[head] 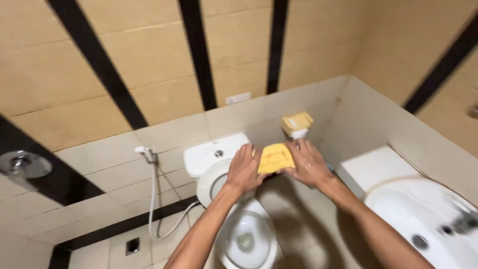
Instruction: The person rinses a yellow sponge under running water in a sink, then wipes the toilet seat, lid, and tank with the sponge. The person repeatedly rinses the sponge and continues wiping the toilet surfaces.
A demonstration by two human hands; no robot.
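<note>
While both hands grip it, I see the yellow cloth (275,158) stretched between them above the toilet (244,234). My left hand (245,169) pinches its edge at 9 o'clock, my right hand (308,163) clasps it at 3 o'clock. A yellow-capped bottle (297,124) stands at 12 o'clock, a sink (423,219) lies at 4 o'clock, and a bidet hose (152,194) hangs at 9 o'clock.
</note>
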